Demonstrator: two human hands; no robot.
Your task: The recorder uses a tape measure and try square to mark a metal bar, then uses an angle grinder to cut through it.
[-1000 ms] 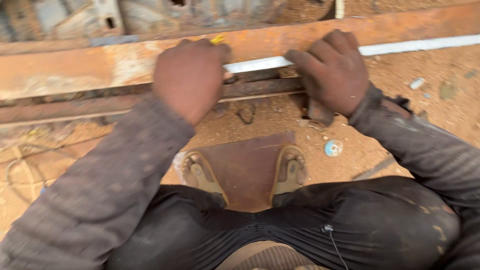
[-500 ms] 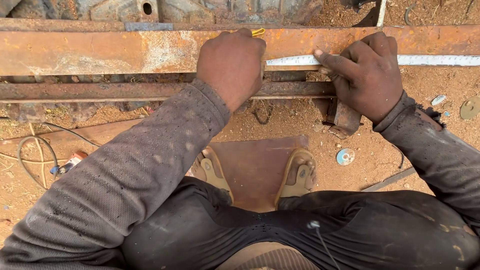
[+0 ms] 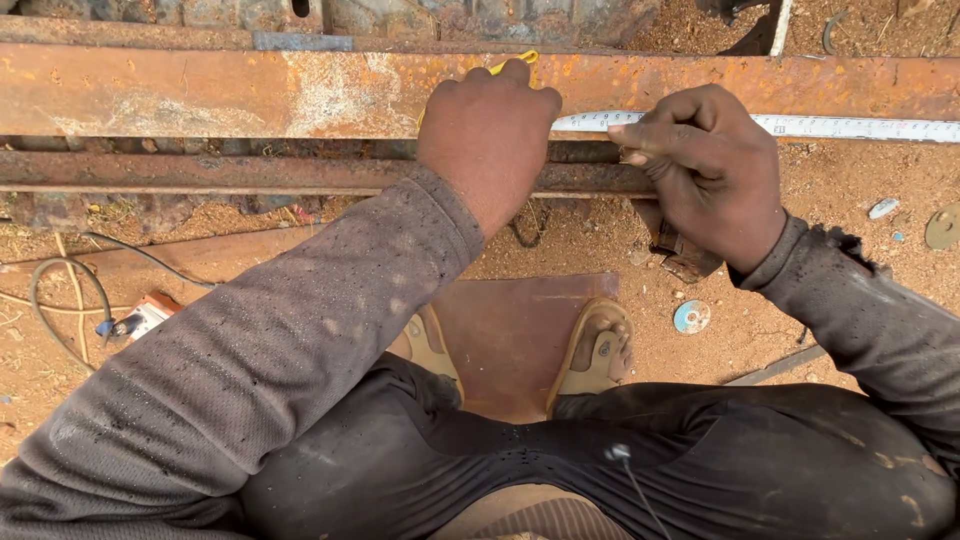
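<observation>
Gripping a yellow marker [image 3: 515, 62], left hand [image 3: 487, 135], right hand [image 3: 705, 170] pinning flat tape measure [image 3: 850, 127], rusty steel beam [image 3: 250, 92].

**Concealed and Truncated Items**

The near end of the tape measure [image 3: 800, 126] is covered by the right hand [image 3: 705, 175]; its far end is cut off by the right picture edge. Its markings are too small to be read. A yellow object [image 3: 512, 62] is almost wholly hidden behind the left hand [image 3: 487, 135], so its kind cannot be determined. The rusty steel beam [image 3: 250, 95] is truncated at both side edges. The left sandal [image 3: 432, 345] is largely masked by the left sleeve [image 3: 270, 370]. The small item [image 3: 140, 318] beside the cable cannot be identified.
</observation>
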